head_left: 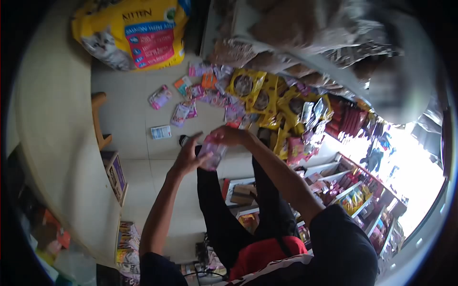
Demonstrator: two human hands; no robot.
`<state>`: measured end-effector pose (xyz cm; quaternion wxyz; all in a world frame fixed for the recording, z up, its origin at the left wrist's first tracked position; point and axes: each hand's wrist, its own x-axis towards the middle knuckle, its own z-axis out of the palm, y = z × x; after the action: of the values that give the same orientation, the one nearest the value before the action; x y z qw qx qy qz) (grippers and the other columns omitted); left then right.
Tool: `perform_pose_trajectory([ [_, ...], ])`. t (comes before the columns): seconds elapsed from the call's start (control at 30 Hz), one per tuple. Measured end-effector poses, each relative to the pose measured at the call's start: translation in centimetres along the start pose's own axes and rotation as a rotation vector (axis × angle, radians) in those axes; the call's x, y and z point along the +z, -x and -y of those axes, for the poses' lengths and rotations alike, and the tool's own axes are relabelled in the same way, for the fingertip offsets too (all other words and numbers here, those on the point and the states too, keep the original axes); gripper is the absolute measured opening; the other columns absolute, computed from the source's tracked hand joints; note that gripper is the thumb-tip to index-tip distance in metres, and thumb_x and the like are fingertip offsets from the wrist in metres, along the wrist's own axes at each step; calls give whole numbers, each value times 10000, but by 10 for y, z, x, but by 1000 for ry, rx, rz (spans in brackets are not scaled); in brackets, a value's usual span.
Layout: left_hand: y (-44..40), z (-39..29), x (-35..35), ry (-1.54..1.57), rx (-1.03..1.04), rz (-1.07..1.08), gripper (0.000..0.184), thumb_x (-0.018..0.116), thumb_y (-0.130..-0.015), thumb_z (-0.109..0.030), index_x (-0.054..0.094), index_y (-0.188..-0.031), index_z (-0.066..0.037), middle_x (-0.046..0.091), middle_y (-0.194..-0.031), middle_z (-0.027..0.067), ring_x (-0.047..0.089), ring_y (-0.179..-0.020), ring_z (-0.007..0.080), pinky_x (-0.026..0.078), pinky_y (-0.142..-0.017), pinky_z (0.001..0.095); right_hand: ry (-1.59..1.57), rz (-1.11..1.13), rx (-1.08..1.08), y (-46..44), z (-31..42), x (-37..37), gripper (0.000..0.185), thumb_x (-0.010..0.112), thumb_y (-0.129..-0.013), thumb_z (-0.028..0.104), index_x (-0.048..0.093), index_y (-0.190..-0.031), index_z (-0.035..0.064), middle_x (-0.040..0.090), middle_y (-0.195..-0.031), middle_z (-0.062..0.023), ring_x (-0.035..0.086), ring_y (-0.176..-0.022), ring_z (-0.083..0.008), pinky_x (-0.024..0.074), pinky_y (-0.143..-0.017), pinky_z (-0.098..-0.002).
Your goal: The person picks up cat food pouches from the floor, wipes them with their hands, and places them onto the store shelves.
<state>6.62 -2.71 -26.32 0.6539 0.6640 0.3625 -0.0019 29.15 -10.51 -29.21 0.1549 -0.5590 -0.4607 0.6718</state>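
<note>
In front of my legs, a small pink-purple packet [214, 153] is held between my two hands. My left hand [187, 156] has its thumb on the packet's face, its fingers along the left side. My right hand [230, 136] grips the top edge from the right. Beyond them, several similar pink and purple packets [180, 115] lie scattered on the tiled floor [129, 95]. A separate purple packet [160, 97] and a white-blue packet [161, 132] lie to the left. The print on the held packet is too blurred to read.
Yellow bags [262, 99] pile up on the floor at right of centre. A large yellow kitten food bag [136, 35] stands at the top left. Brown-filled clear bags [296, 28] line the upper right. A pale counter [62, 143] runs down the left; stocked shelves [348, 190] stand right.
</note>
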Motion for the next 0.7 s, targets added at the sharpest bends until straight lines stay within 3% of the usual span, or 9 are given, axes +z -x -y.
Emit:
perform_pose_trajectory([
  [0.03,9,-23,-3,89,-95,216,583,753,-869,-301,490,-1306,-19,648,-1142,100,638,-1044,228,519,-916,373,-36,-4,-7,20,36,-4,286,643,-934,318,685,-1087,80,708,-949,-120,681,-895,-207,524,-786,-365],
  [0.07,17,-55,-9,80,-78,192,583,753,-869,-301,490,-1306,-19,648,-1142,100,638,-1044,228,519,-916,373,-13,-4,-27,37,61,-3,286,643,-934,318,685,-1087,80,708,-949,-120,681,-895,-207,524,-786,-365],
  [0.17,36,-155,-24,466,-544,288,558,773,-855,-286,515,-1268,-12,650,-1106,76,653,-975,186,543,-861,320,-316,-502,-136,86,126,-9,302,662,-929,331,688,-1077,69,702,-876,-104,667,-782,-176,523,-725,-319],
  [0.3,66,-225,-11,347,-209,107,502,778,-854,-289,555,-1206,-11,655,-1030,41,658,-890,133,542,-794,255,-54,-486,-25,171,192,-48,281,671,-925,319,698,-1068,78,678,-793,-84,606,-670,-142,497,-640,-306],
  [0.33,72,-249,-7,324,-197,89,502,778,-854,-289,555,-1206,-11,655,-1030,41,658,-890,133,542,-794,255,-53,-490,-57,191,210,-57,281,671,-925,319,698,-1068,78,678,-793,-84,606,-670,-142,497,-640,-306],
  [0.43,96,-330,31,170,184,-139,391,731,-891,-315,628,-1087,7,691,-833,69,649,-770,111,521,-670,308,-71,-480,-77,267,252,-82,276,683,-916,328,710,-1050,88,642,-723,-94,555,-634,-133,462,-596,-308],
  [0.57,111,-425,70,-43,124,-142,320,682,-930,-296,662,-958,21,658,-726,111,621,-659,128,464,-566,343,-125,-545,-76,368,273,-111,296,691,-908,345,716,-1030,77,623,-708,-116,556,-638,-138,451,-603,-316],
  [0.7,118,-542,118,-476,321,-54,275,655,-950,-247,673,-926,27,632,-702,108,509,-587,126,445,-596,319,-59,-670,-312,485,273,-144,294,684,-926,336,716,-1024,61,678,-749,-77,599,-663,-104,482,-631,-280],
])
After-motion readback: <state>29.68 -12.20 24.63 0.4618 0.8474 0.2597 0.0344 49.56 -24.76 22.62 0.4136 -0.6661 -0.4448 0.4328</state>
